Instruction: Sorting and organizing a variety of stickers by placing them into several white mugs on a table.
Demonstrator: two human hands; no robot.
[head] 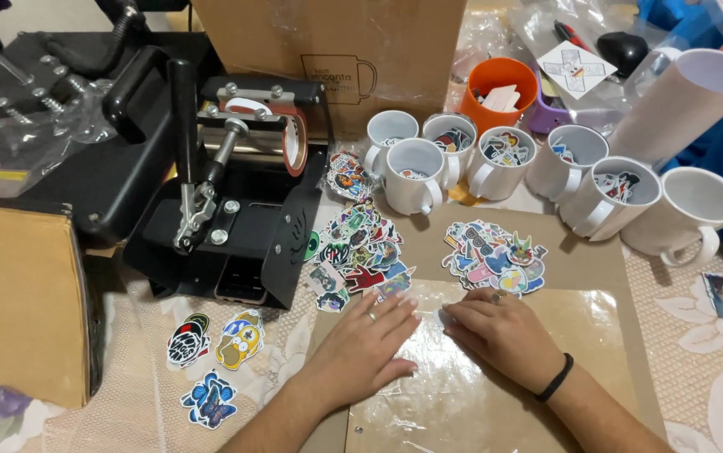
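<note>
My left hand (367, 342) lies flat, fingers spread, on a clear plastic sheet (479, 403) that covers a brown board (621, 285). My right hand (500, 330), with a black band at the wrist, rests palm down on the same sheet, its fingertips almost touching the left hand's. Neither hand holds anything. Just beyond the fingers lie two heaps of colourful stickers, one on the left (360, 252) and one on the right (493, 256).
Several white mugs (416, 176) stand in a row behind the stickers. A black mug press (227, 184) sits at left beside cardboard boxes (18, 302). An orange cup (500, 92), a cardboard tube (684, 105) and loose stickers (240, 340) lie around on a lace tablecloth.
</note>
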